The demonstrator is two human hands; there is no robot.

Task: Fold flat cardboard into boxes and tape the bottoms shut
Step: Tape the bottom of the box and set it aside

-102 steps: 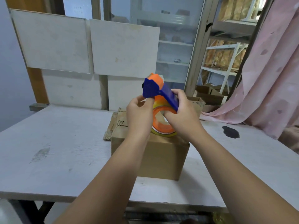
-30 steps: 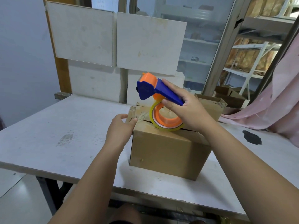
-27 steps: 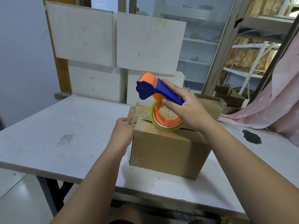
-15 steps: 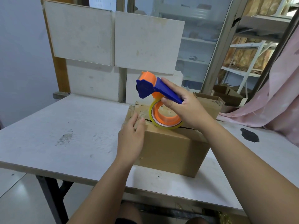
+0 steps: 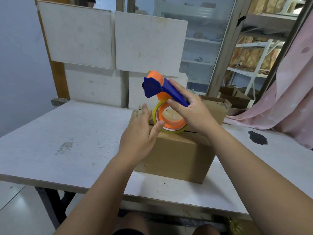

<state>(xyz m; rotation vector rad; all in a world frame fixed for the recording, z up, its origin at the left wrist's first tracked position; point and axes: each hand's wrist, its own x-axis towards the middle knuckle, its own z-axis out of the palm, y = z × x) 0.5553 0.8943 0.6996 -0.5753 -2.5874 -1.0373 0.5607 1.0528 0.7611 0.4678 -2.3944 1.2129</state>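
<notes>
A folded brown cardboard box (image 5: pixel 177 158) stands on the white table (image 5: pixel 67 141), its top flaps closed with a dark seam showing. My right hand (image 5: pixel 191 109) grips the blue handle of an orange and blue tape dispenser (image 5: pixel 162 92), whose yellowish tape roll (image 5: pixel 171 122) rests on the box top. My left hand (image 5: pixel 140 134) lies with straight fingers on the box's top left corner, the thumb touching the roll. More flat cardboard (image 5: pixel 137 111) peeks out behind that hand.
An open cardboard box (image 5: pixel 218 107) stands just behind the taped one. White panels (image 5: pixel 149 43) lean against the wall at the table's back. A pink curtain (image 5: pixel 288 99) hangs at the right, and a dark stain (image 5: pixel 257 137) marks the table there. Shelving stands beyond the glass.
My left hand has moved from the box's left side up onto its top corner, beside the tape roll. The right hand keeps the dispenser in the same spot on the box.
</notes>
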